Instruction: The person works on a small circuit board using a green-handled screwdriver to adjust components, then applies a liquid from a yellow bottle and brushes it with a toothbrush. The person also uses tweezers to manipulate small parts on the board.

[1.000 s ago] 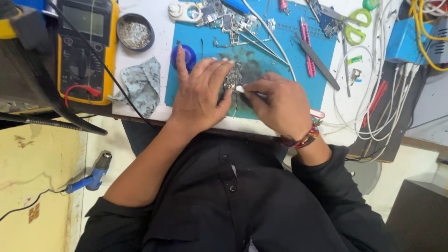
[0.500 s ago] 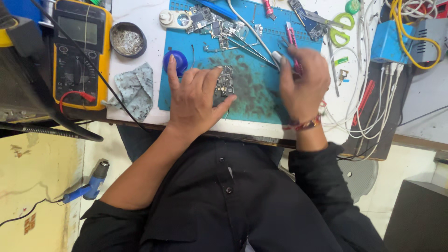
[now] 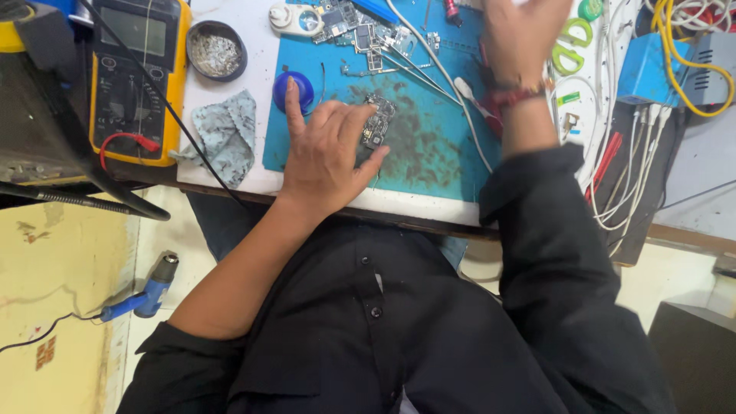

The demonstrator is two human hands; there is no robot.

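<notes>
My left hand (image 3: pixel 326 157) lies flat on the blue mat (image 3: pixel 429 153), fingers spread and the grip open; its fingertips (image 3: pixel 366 116) press on a small circuit board (image 3: pixel 377 123) near the mat's middle, holding it down rather than clasping it. The index finger points up to a round blue tub (image 3: pixel 294 90) at the mat's left edge and touches it. My right hand (image 3: pixel 521 38) is raised over the far right part of the mat, blurred; I cannot tell whether its grip is open or holds anything. A red band sits on that wrist.

Left of the mat, on the white desk (image 3: pixel 261 180) top, a crumpled grey-blue cloth (image 3: pixel 222 134) lies near the front edge. Beyond it stands a round dark dish (image 3: pixel 217 51) of silvery bits. At the desk's left end a yellow meter (image 3: pixel 134 77) with a grey screen lies flat, red and black leads trailing off it.

Along the far edge of the mat are loose boards and metal tweezers. At the right, a blue box (image 3: pixel 648 69) sits beside yellow cable, with white cables hanging over the desk's right edge. A blue heat gun (image 3: pixel 146 295) lies on the floor.
</notes>
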